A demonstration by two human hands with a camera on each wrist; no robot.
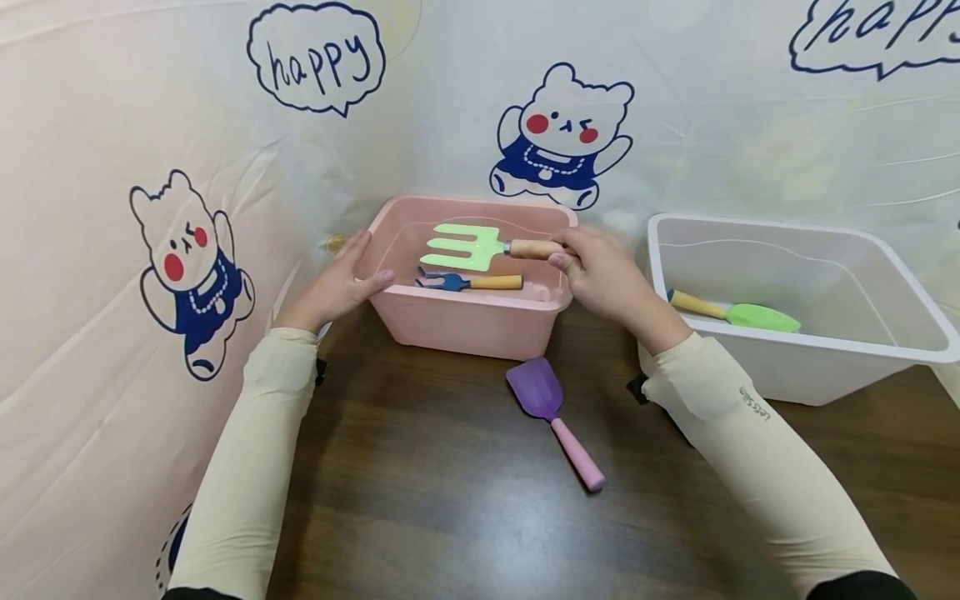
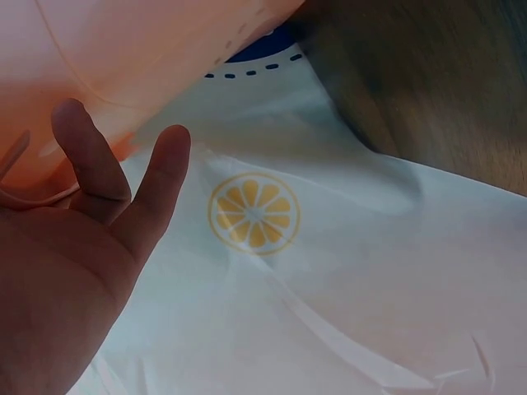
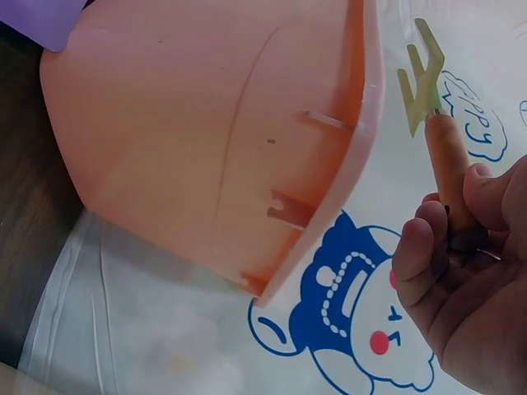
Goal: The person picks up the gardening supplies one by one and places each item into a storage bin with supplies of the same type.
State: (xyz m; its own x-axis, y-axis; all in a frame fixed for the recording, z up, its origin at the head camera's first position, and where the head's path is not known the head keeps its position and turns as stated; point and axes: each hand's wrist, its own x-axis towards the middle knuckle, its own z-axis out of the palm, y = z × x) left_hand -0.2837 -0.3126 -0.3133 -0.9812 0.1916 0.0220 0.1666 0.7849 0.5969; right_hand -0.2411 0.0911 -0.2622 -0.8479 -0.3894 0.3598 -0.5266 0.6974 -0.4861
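A light-green garden hand fork (image 1: 468,247) with a wooden handle is held level over the pink bin (image 1: 465,325). My right hand (image 1: 607,271) grips the end of its handle, thumb on one side and curled fingers on the other, as the right wrist view shows. My left hand (image 1: 337,279) touches the bin's left end, its thumb at the front rim. Two of its fingers stand fairly straight and spread in the left wrist view. Inside the pink bin lies a blue hand rake (image 1: 468,282) with a yellow handle.
A purple scoop (image 1: 536,387) with a pink handle lies on the brown table (image 1: 420,467) before the pink bin. To the right stands a white bin (image 1: 795,362), with a green trowel (image 1: 761,317) inside. A printed cloth (image 1: 450,100) hangs behind and along the left.
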